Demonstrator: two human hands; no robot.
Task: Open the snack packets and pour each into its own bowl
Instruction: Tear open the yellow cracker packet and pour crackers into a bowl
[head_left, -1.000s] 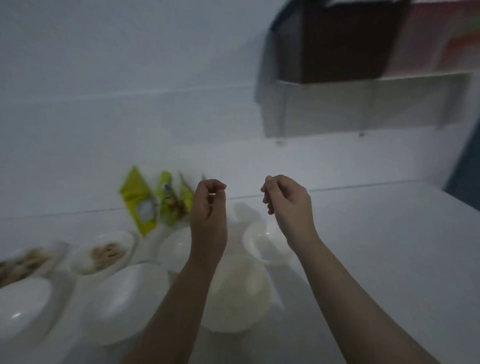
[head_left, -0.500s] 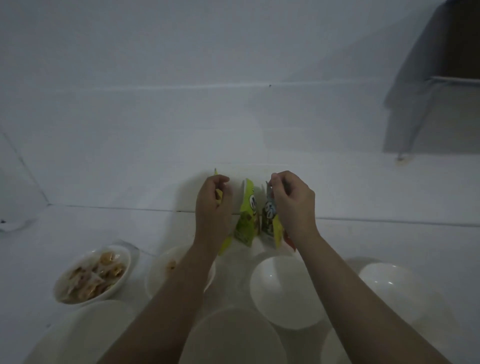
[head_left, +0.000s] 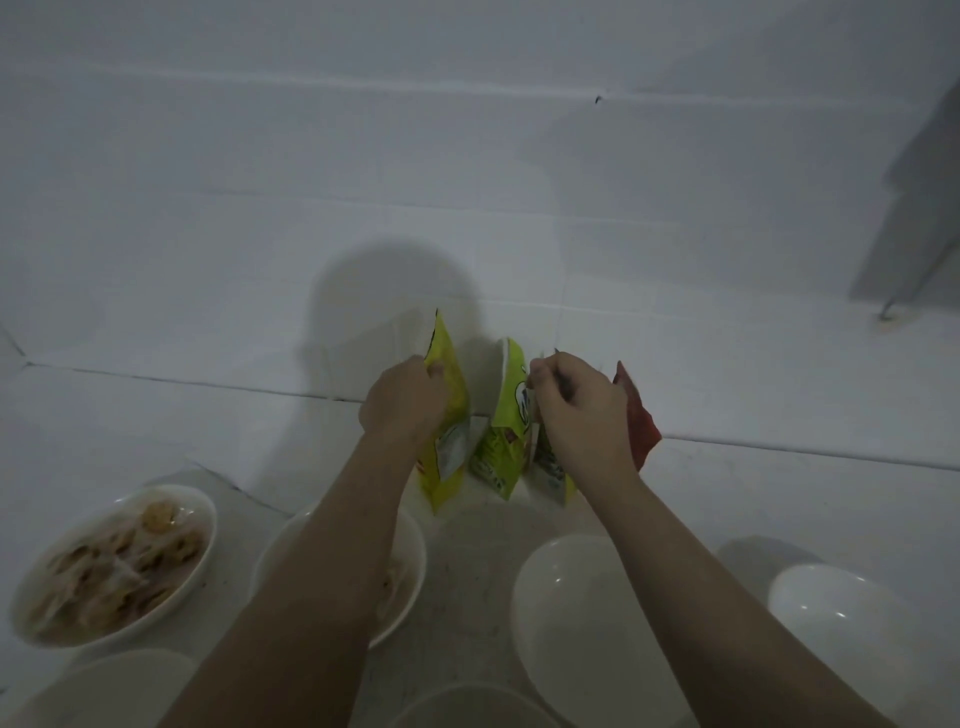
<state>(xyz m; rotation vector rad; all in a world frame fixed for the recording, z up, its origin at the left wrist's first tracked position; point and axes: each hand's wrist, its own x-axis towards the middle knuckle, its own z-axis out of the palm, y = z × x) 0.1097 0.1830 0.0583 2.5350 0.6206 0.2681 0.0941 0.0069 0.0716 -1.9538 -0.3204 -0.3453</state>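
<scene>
White counter (head_left: 779, 509): your left hand (head_left: 402, 402) grips the yellow packet (head_left: 448, 415), right hand (head_left: 582, 410) pinches another packet (head_left: 550, 462). Pull carelessly and neighbouring packets topple into bowls.

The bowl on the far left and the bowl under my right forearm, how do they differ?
The far-left bowl holds a pile of pale brown snacks; the bowl under the right forearm looks bare white inside. The far-left bowl shows whole, while the forearm covers part of the other. Both are white and sit on the white counter.

Two bare forearms, no sleeves, left hand (head_left: 405, 400) and right hand (head_left: 582, 415) ungloved, no rings or watch visible
</scene>
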